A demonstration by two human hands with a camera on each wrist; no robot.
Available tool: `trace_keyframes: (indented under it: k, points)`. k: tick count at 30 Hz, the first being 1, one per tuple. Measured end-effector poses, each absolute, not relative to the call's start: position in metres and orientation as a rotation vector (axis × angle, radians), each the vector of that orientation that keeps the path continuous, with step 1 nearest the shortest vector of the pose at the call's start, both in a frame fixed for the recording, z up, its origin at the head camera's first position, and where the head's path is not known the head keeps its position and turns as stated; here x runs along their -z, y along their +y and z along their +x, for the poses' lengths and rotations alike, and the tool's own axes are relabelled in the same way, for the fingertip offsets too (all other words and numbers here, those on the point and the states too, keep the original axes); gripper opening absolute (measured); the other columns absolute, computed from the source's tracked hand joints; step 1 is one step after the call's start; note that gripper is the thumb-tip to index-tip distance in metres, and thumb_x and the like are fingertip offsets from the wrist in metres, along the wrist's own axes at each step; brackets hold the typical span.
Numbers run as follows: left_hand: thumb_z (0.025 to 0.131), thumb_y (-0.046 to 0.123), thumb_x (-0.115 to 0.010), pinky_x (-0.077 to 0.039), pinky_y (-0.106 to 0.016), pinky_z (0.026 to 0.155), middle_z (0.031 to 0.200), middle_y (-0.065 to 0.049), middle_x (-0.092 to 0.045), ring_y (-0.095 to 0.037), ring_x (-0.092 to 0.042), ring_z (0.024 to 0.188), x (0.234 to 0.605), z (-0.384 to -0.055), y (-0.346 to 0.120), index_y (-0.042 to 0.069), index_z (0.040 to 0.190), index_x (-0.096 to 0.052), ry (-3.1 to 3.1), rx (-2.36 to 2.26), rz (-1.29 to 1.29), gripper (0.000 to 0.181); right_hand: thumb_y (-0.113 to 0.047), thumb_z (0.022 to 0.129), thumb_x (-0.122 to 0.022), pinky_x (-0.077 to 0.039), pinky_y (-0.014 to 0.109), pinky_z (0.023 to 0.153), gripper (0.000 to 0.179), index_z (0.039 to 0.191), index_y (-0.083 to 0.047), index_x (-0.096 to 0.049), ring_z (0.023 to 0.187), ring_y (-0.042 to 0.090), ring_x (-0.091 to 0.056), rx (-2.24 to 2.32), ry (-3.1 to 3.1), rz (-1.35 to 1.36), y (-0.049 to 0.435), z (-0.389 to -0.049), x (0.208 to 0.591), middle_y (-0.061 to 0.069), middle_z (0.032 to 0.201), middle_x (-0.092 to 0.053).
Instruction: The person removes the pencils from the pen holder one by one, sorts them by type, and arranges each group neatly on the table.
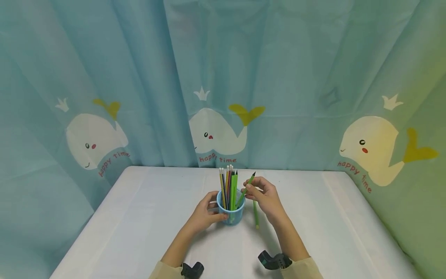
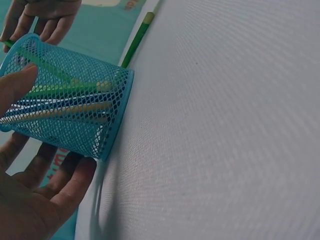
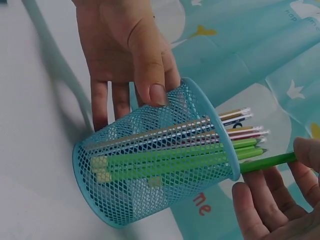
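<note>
A blue mesh pencil cup (image 1: 231, 217) stands upright on the white table, with several pencils in it, some green and some striped with white erasers. My left hand (image 1: 203, 214) holds the cup from its left side, thumb in front and fingers behind. Between thumb and fingers, my right hand (image 1: 265, 197) pinches a green pencil (image 1: 249, 183) near its dark tip. That pencil leans right, its lower end inside the cup, as the right wrist view also shows. Another green pencil (image 1: 256, 217) lies on the table just right of the cup, partly hidden by the right hand.
The white table (image 1: 146, 217) ends at a light blue curtain (image 1: 296, 77) printed with whales, which hangs behind it and along both sides. Each wrist carries a dark camera mount, such as the right one (image 1: 274, 260).
</note>
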State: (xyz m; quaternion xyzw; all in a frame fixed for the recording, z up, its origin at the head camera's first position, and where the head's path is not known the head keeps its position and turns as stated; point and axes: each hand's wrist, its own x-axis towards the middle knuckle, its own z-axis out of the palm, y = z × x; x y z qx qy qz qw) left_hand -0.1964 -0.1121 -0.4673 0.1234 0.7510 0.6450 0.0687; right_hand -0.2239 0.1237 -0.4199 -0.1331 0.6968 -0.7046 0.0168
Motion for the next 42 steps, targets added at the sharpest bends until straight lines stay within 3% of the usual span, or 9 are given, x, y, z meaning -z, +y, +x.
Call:
trace_keyframes:
  k: [11,25,32,42]
  points:
    - [0.08,0.007,-0.082,-0.054,-0.046,0.1,0.141,-0.022,-0.051,-0.042,-0.055,0.127,0.469,-0.197,-0.113,0.005,0.144,-0.043,2.263,-1.942,0.363,0.076,-0.02,0.098,-0.064,-0.06,0.036,0.087,0.032,0.117,0.005,-0.055,0.098,0.021,-0.073,2.296,2.089,-0.401,0.128,-0.22,0.409,0.028,0.124,-0.056]
    - [0.08,0.007,-0.082,-0.053,-0.047,0.101,0.14,-0.022,-0.051,-0.042,-0.055,0.128,0.467,-0.195,-0.112,0.005,0.144,-0.043,2.263,-1.941,0.357,0.075,-0.011,0.097,-0.064,-0.059,0.039,0.09,0.029,0.119,0.005,-0.051,0.106,0.027,-0.071,2.406,1.983,-0.362,0.139,-0.217,0.397,0.019,0.121,-0.059]
    - [0.08,0.008,-0.083,-0.052,-0.047,0.101,0.14,-0.021,-0.052,-0.041,-0.055,0.127,0.468,-0.195,-0.113,0.006,0.144,-0.043,2.268,-1.937,0.354,0.076,-0.013,0.099,-0.062,-0.059,0.038,0.091,0.036,0.126,0.006,-0.047,0.104,0.021,-0.071,2.483,1.947,-0.314,0.147,-0.215,0.39,0.011,0.116,-0.06]
    - [0.08,0.008,-0.083,-0.052,-0.048,0.102,0.14,-0.021,-0.051,-0.041,-0.054,0.128,0.469,-0.196,-0.112,0.007,0.144,-0.043,2.261,-1.944,0.362,0.076,-0.011,0.1,-0.059,-0.059,0.036,0.092,0.022,0.119,-0.001,-0.052,0.103,0.02,-0.07,2.547,1.832,-0.258,0.159,-0.221,0.392,0.006,0.112,-0.061]
